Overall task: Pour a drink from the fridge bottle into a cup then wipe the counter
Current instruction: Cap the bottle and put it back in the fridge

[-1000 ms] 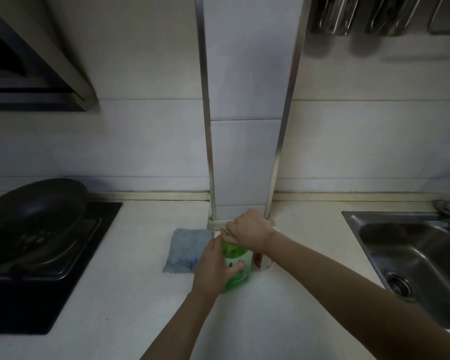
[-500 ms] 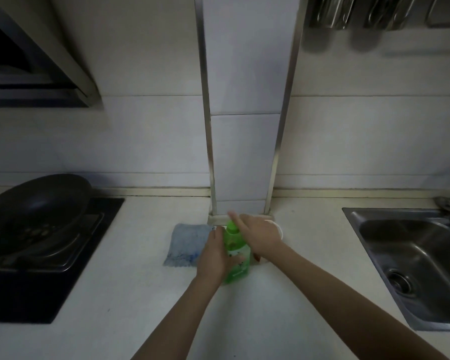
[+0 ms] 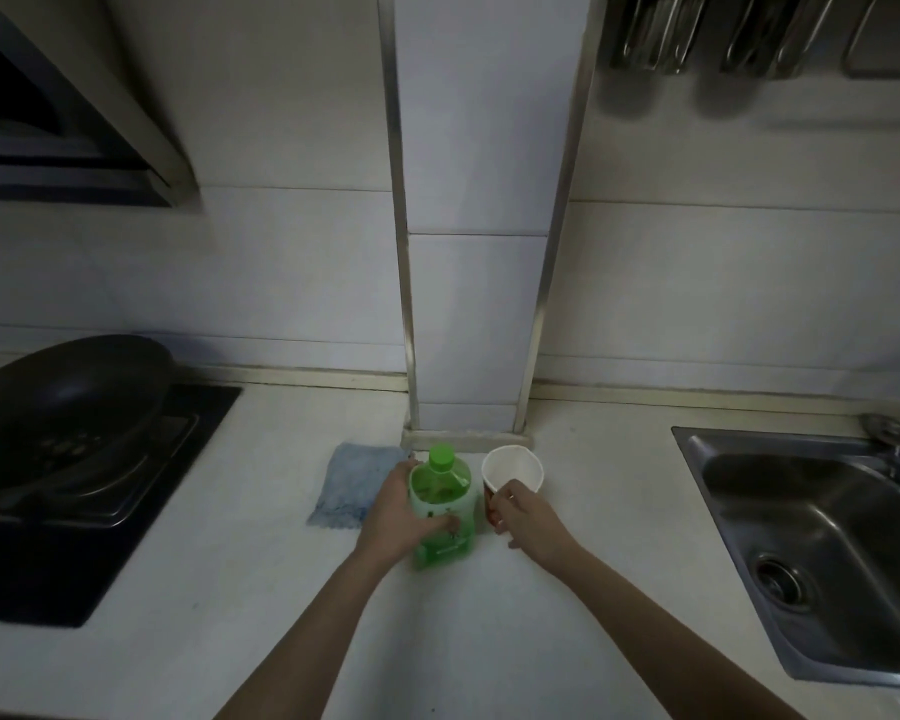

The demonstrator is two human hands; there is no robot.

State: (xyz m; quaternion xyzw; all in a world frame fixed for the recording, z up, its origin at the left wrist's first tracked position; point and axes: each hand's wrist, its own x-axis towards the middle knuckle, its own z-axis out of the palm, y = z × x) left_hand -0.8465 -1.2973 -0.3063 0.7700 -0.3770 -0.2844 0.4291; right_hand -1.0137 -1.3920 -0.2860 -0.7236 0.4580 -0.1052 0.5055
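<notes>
A green bottle (image 3: 445, 498) with its green cap on stands upright on the white counter (image 3: 261, 589) in front of the tiled pillar. My left hand (image 3: 401, 517) is wrapped around its body. Just right of it stands a white paper cup (image 3: 512, 470) with a red outside, and it looks empty. My right hand (image 3: 528, 517) holds the cup's near side, fingers on its wall. A blue cloth (image 3: 352, 483) lies flat on the counter, left of the bottle.
A black pan (image 3: 68, 392) sits on the dark hob (image 3: 100, 511) at the left. A steel sink (image 3: 822, 537) with a tap is at the right. Utensils hang on a rail (image 3: 723, 33) at the top right. The pillar (image 3: 471, 252) rises behind the bottle.
My right hand has left the bottle's cap and moved right to the cup, which now shows fully. My left hand still holds the bottle.
</notes>
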